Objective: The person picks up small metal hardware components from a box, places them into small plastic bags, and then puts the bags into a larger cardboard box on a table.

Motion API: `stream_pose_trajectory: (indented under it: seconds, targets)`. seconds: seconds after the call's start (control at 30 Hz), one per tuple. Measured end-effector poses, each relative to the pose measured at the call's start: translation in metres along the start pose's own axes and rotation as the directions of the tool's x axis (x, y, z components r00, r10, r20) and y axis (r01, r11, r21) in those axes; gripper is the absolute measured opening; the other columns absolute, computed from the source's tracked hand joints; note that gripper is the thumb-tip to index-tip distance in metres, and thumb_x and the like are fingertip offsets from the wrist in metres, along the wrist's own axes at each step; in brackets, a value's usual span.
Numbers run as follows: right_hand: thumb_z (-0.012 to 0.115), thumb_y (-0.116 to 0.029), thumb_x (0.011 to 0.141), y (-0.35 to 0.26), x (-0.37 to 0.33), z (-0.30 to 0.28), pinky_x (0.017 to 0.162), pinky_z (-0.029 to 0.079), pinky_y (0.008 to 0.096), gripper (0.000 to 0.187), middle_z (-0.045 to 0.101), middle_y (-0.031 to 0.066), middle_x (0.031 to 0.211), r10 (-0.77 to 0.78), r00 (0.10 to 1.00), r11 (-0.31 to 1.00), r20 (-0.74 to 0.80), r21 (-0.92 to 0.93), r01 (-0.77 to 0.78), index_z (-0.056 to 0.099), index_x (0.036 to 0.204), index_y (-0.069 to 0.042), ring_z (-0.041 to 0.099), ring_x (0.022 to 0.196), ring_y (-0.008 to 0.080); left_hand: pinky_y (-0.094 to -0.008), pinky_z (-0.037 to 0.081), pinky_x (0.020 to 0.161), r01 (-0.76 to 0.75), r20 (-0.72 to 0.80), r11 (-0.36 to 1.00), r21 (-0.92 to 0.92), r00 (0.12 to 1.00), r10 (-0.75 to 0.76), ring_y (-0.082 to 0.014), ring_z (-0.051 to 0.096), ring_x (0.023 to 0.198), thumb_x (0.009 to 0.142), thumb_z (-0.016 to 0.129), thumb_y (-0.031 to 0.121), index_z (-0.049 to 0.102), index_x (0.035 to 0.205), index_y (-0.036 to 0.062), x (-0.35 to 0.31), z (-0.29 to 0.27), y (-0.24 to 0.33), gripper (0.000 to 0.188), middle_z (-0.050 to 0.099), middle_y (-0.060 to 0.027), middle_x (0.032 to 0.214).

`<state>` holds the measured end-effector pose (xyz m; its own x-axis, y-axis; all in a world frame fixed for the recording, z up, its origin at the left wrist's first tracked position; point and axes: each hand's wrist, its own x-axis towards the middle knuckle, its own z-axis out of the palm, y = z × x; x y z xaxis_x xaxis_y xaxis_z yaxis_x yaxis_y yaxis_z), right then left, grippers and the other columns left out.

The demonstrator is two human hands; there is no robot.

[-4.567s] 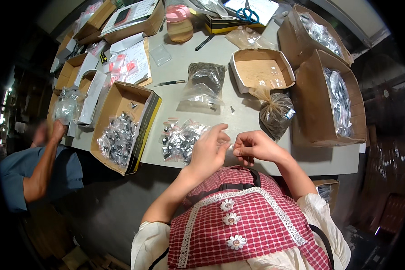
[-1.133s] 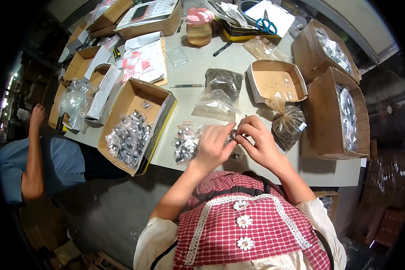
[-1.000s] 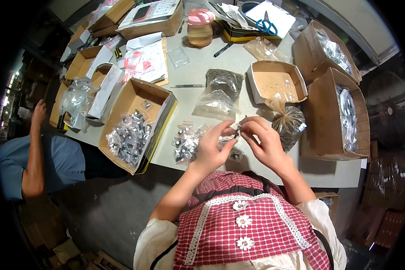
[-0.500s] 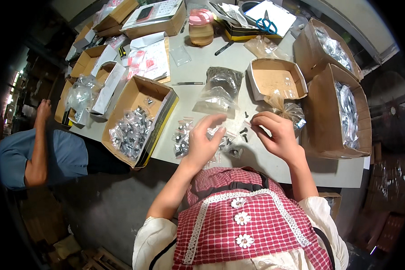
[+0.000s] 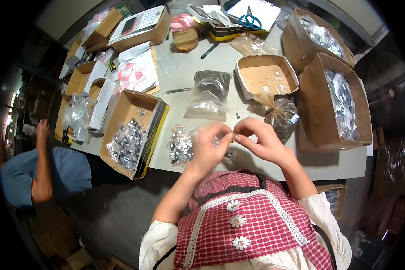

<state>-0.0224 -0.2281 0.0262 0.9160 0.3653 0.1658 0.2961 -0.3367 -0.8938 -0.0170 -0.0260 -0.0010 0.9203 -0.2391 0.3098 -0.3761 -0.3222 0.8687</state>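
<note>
My left hand (image 5: 210,146) and my right hand (image 5: 262,143) meet above the near part of the table, thumbs and fingertips pinched close together. Whatever sits between the fingertips is too small to make out. Left of and partly under my left hand lies a pile of small clear zip bags (image 5: 181,149) with black and white parts inside. A single dark screw (image 5: 238,115) rests on the table just beyond the fingertips. Farther off lies a clear plastic bag (image 5: 211,85) of small dark pieces. A tied plastic bag (image 5: 280,118) stands beyond my right hand.
On the left, a carton (image 5: 156,132) holds many filled zip bags. A shallow cardboard tray (image 5: 256,87) and two tall cartons (image 5: 312,108) of bagged parts are to the right. A pink-lidded jar (image 5: 184,38) and blue scissors (image 5: 249,20) are at the back. Another person's arm (image 5: 42,157) shows at left.
My hands have come together, the right one moving left, and their fingertips now meet. The dark screws that lay between them are now mostly hidden. The view has shifted slightly.
</note>
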Motion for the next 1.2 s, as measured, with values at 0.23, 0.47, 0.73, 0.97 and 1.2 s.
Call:
stream_pose_trajectory:
  seconds: [0.23, 0.47, 0.73, 0.97, 1.2]
  targets:
    - [0.063, -0.018, 0.088, 0.017, -0.008, 0.001, 0.071, 0.052, 0.0445, 0.017, 0.066, 0.0191, 0.083, 0.022, 0.999, 0.995, 0.027, -0.101, -0.019, 0.063, 0.089, -0.001, 0.066, 0.078, 0.0384, -0.0353, 0.051, 0.069, 0.089, 0.081, 0.995, -0.034, 0.993, -0.086, -0.0256, 0.067, 0.074, 0.081, 0.074, 0.007, 0.069, 0.084, 0.0012, 0.003, 0.012, -0.005, 0.008, 0.069, -0.0123, 0.079]
    - [0.064, -0.019, 0.085, 0.072, -0.039, 0.001, 0.07, 0.05, 0.0481, 0.017, 0.065, 0.0214, 0.081, 0.234, 0.967, 0.971, 0.099, 0.021, -0.237, 0.062, 0.084, -0.002, 0.064, 0.078, 0.0432, -0.0451, 0.053, 0.068, 0.247, 0.407, 0.88, 0.407, 0.813, -0.416, -0.0371, 0.069, 0.073, 0.085, 0.064, 0.018, 0.07, 0.087, 0.0012, 0.022, 0.003, -0.036, 0.018, 0.069, -0.0204, 0.076]
    - [0.062, -0.026, 0.092, 0.119, -0.061, 0.011, 0.075, 0.05, 0.0501, 0.023, 0.066, 0.0219, 0.092, 0.378, 0.926, 0.923, 0.006, 0.075, -0.378, 0.064, 0.097, -0.004, 0.063, 0.086, 0.0445, -0.0438, 0.055, 0.072, -0.109, 0.384, 0.91, 0.4, 0.922, -0.058, -0.0372, 0.07, 0.082, 0.092, 0.063, 0.026, 0.075, 0.098, 0.006, 0.163, 0.088, -0.016, 0.024, 0.072, -0.0172, 0.084]
    - [0.058, -0.022, 0.095, 0.11, -0.047, -0.004, 0.078, 0.05, 0.0474, 0.018, 0.064, 0.0154, 0.09, 0.299, 0.954, 0.952, -0.009, 0.075, -0.298, 0.061, 0.096, -0.005, 0.063, 0.088, 0.0377, -0.0468, 0.049, 0.095, -0.145, 0.414, 0.782, 0.607, 0.897, -0.156, -0.044, 0.055, 0.114, 0.082, 0.074, 0.027, 0.071, 0.097, -0.0059, 0.229, 0.232, -0.064, 0.036, 0.063, -0.0289, 0.115]
    - [0.06, -0.02, 0.095, 0.11, -0.06, -0.018, 0.078, 0.052, 0.0435, 0.015, 0.066, 0.0158, 0.093, 0.378, 0.923, 0.916, -0.072, 0.176, -0.361, 0.065, 0.099, -0.006, 0.066, 0.088, 0.0351, -0.042, 0.052, 0.083, -0.081, 0.52, 0.888, 0.452, 0.833, -0.189, -0.0346, 0.061, 0.095, 0.085, 0.069, 0.017, 0.066, 0.105, -0.0017, 0.235, 0.225, -0.097, 0.027, 0.065, -0.0205, 0.097]
